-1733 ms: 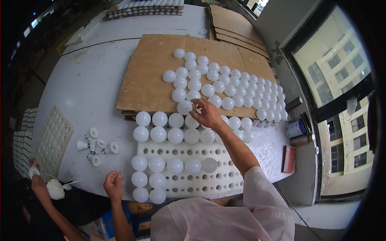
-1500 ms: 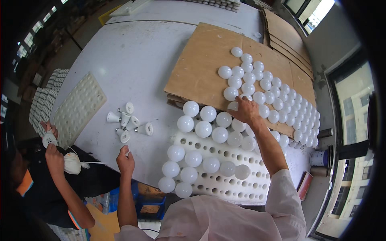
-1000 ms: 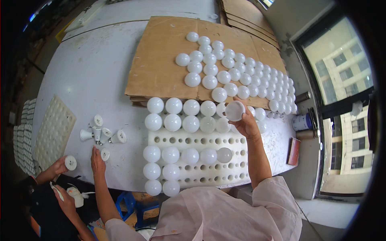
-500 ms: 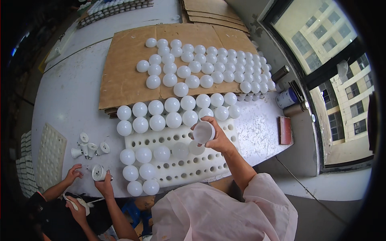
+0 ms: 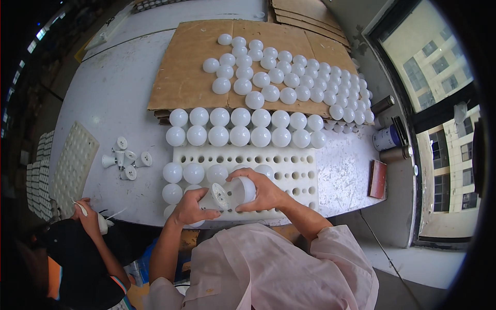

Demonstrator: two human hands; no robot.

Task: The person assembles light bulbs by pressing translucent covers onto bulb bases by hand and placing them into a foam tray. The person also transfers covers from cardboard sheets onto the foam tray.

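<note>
- Landmark: perforated white tray (image 5: 287,183), lying on the pale table (image 5: 121,98).
- Left hand (image 5: 189,207), above the tray's near left part: thumb and fingers curl partway in around a white lamp base (image 5: 221,196) and have hold of it; its round, flat face is turned toward the right.
- Right hand (image 5: 267,191), above the tray's near middle: fingers and thumb bowed wide apart, gripping the sides of a frosted cover (image 5: 245,190), hollow side toward the base.
- Base and cover sit just beside each other over the tray; cannot tell whether their edges touch.
- White globes (image 5: 239,136) stand in two rows along the tray's far side; more (image 5: 172,173) at its near left, partly hidden by the hands.
- Beyond the tray: cardboard (image 5: 181,77) bearing many white domes (image 5: 291,80).
- Left of the tray: loose lamp bases (image 5: 129,158) in a cluster; farther left, a dimpled panel (image 5: 75,160) and a co-worker's hand (image 5: 91,218).
- Right of the tray: a red-brown box (image 5: 377,179).
</note>
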